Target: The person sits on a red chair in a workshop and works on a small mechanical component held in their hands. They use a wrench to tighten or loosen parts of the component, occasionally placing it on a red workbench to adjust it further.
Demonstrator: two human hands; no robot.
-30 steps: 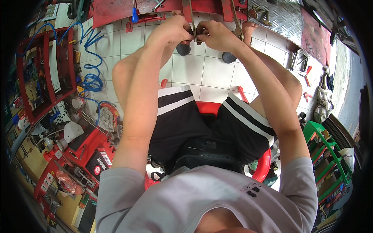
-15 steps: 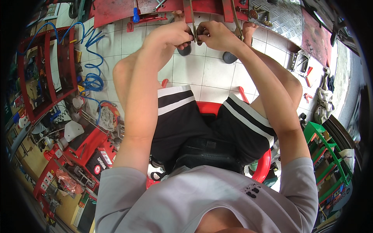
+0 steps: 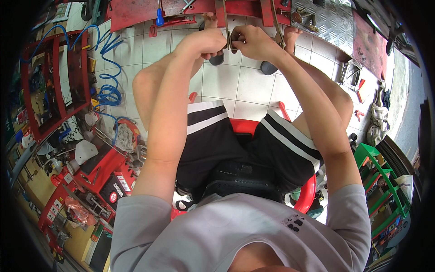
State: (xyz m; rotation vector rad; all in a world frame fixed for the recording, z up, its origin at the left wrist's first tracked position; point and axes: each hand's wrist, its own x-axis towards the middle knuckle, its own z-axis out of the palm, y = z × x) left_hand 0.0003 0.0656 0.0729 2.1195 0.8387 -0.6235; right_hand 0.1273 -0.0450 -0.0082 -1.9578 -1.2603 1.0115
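Note:
Two long, narrow brownish metal bars reach toward me from the red bench [image 3: 181, 14]; their far ends are out of view. My left hand [image 3: 209, 41] is closed beside the end of the left metal bar [image 3: 226, 21]. Its fingers curl downward, and what they hold, if anything, is hidden. On the other side of that end, my right hand [image 3: 250, 39] has its thumb and fingers pinched on the bar's tip. The right metal bar [image 3: 275, 25] passes beyond my right knuckles. Any small part between my hands is too small to make out.
A blue-handled screwdriver [image 3: 160, 18] hangs over the bench edge. A coiled blue hose [image 3: 108, 93] and a red metal frame [image 3: 54, 86] are at left. I sit on a red stool [image 3: 308, 195]. A green rack [image 3: 380, 181] stands at right, near a metal bracket [image 3: 351, 72].
My left hand has turned and shifted slightly, with its knuckles now higher and its fingers tucked underneath. My right hand stays at the bar's end.

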